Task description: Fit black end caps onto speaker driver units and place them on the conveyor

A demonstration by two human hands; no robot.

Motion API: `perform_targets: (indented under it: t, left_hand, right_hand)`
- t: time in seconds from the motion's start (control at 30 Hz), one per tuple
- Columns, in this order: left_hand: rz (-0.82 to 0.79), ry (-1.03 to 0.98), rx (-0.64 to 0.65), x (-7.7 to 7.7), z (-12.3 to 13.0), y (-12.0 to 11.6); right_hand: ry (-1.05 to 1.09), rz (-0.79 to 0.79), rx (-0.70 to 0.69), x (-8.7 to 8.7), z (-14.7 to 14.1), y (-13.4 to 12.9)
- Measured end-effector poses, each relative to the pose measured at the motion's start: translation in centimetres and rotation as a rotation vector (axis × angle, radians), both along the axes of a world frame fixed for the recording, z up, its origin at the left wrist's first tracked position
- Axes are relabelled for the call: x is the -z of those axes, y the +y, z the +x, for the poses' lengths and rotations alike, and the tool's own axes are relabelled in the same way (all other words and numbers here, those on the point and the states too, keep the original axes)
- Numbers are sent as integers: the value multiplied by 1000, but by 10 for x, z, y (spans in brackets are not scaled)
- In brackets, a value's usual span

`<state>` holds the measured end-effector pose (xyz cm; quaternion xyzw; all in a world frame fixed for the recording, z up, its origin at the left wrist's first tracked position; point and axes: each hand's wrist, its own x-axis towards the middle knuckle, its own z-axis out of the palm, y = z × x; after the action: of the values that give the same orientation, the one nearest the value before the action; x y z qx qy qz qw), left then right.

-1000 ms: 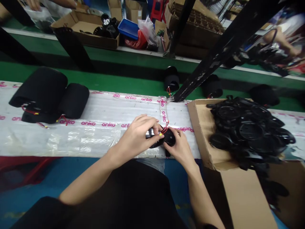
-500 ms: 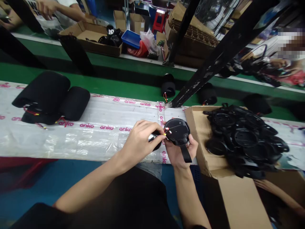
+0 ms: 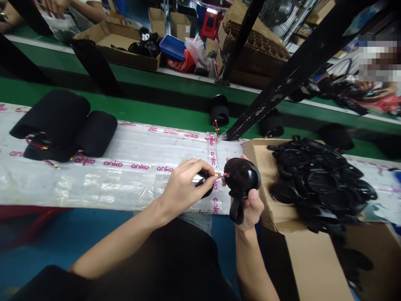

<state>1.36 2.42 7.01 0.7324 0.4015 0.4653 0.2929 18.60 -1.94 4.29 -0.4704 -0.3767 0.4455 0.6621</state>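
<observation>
My left hand (image 3: 186,184) pinches a thin wire with a yellow connector (image 3: 216,175) between thumb and fingertips. Beneath its curled fingers a shiny black object (image 3: 200,179) is partly hidden. My right hand (image 3: 250,207) is wrapped round a glossy black rounded cover (image 3: 242,176), whose black strap (image 3: 237,211) hangs down toward the wrist. The wire runs from the left fingertips to a small red connector at the cover's left edge. Both hands are over the plastic-wrapped table (image 3: 140,188).
A cardboard box (image 3: 261,192) piled with black parts (image 3: 322,177) stands at the right. Black fabric-covered cylinders (image 3: 59,117) with wires lie at the left. More sit on the green belt (image 3: 169,106). A dark slanted post (image 3: 282,79) rises behind the hands.
My right hand has turned the black cover, so its glossy rounded outside shows instead of its flat face, and has moved slightly right. My left hand has stayed nearly still.
</observation>
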Motion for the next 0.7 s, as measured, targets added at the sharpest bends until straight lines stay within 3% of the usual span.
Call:
perform_targets:
  t: [0.23, 0.37, 0.7]
  left_hand:
    - [-27, -39, 14, 2, -1, 0]
    - [-48, -68, 5, 2, -1, -1]
    - [-1, 25, 101, -7, -9, 5]
  right_hand:
    - [-246, 56, -107, -3, 10, 5]
    - [-206, 22, -163, -4, 8, 5]
    - [-66, 42, -77, -5, -6, 9]
